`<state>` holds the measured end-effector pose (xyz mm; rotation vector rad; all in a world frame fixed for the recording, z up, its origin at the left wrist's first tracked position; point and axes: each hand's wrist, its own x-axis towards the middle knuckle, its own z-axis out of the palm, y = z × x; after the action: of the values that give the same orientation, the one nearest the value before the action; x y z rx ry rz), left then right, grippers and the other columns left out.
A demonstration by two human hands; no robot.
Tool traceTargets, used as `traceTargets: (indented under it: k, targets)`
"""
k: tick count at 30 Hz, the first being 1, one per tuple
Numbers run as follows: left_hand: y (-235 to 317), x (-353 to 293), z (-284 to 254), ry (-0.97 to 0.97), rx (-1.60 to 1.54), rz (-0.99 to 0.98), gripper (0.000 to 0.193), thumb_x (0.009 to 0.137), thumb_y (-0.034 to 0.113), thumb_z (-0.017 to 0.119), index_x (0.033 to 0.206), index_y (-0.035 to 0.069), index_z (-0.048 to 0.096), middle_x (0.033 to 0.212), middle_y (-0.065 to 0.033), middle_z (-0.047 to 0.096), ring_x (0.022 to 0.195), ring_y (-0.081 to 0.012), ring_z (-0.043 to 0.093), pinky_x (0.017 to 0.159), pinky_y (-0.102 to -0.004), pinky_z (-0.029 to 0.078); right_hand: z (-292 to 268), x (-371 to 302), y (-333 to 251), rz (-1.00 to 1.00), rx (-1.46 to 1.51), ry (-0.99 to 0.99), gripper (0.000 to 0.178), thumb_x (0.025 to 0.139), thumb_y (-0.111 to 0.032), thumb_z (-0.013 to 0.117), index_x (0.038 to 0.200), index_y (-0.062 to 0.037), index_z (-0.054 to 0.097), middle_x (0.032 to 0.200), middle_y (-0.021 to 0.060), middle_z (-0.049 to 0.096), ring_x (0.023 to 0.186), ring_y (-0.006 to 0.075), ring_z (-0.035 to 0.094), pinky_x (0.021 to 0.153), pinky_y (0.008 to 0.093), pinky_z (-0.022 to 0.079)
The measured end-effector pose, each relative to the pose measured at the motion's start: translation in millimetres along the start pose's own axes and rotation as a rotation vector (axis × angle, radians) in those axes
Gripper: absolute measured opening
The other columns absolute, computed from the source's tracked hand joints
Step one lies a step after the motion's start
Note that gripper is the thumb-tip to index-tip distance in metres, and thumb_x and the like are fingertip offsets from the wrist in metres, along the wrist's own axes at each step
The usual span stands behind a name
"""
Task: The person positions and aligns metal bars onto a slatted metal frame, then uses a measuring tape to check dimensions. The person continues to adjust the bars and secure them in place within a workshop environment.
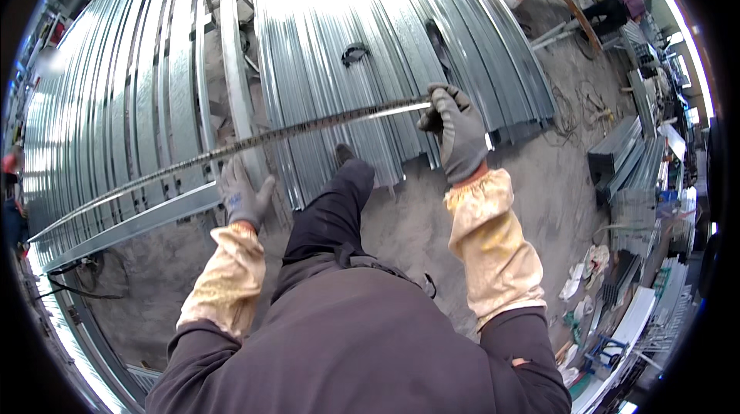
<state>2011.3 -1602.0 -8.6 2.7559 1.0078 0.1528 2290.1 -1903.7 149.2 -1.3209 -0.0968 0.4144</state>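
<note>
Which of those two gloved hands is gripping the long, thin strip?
The right hand: it is closed on the right end of the strip, while the left hand is spread open, not gripping it.

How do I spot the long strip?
Start at the sheets ahead of the person. In view across their nearer part, the right hand grips the strip, which reaches far left. It's thin, dark-speckled, and crosses the sheets and channels rather than running with them.

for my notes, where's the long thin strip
The long thin strip crosses the head view from far left, over metal sheets, to the right hand.
</note>
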Motion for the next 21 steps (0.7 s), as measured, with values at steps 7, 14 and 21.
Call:
traceTargets:
  k: [7, 14, 21]
  targets:
    - [25, 5, -7, -0.139, 0.111, -0.029, 0.092, 0.078, 0.041, 0.070, 0.148, -0.010, 0.038, 0.154, -0.0263, 0.038, 0.149, -0.0444, 0.024, 0.124, -0.0613, 0.008, 37, 157, 6, 0.157, 0.015, -0.152, 0.023, 0.103, -0.013, 0.061, 0.121, 0.0013, 0.064, 0.085, 0.0020, 0.065, 0.069, 0.0132, 0.065, 0.067, 0.0296, 0.057]
    - [23, -3, 6, -0.287, 0.123, -0.095, 0.102, 0.077, 0.039, 0.069, 0.153, -0.011, 0.022, 0.161, -0.0303, 0.021, 0.153, -0.0501, 0.008, 0.122, -0.0678, 0.002, 127, 289, -64, 0.178, -0.104, -0.323, 0.028, 0.102, -0.021, 0.066, 0.119, 0.0006, 0.065, 0.085, 0.0031, 0.068, 0.073, 0.0109, 0.064, 0.069, 0.0274, 0.055]
    - [27, -5, 52, -0.291, 0.119, -0.311, 0.099, 0.078, 0.029, 0.069, 0.154, -0.010, 0.019, 0.164, -0.0295, 0.016, 0.154, -0.0513, 0.005, 0.123, -0.0639, 0.004, 182, 392, -82, 0.219, -0.075, -0.390, 0.026, 0.103, -0.021, 0.064, 0.120, -0.0009, 0.064, 0.083, 0.0039, 0.068, 0.070, 0.0126, 0.067, 0.067, 0.0282, 0.057]
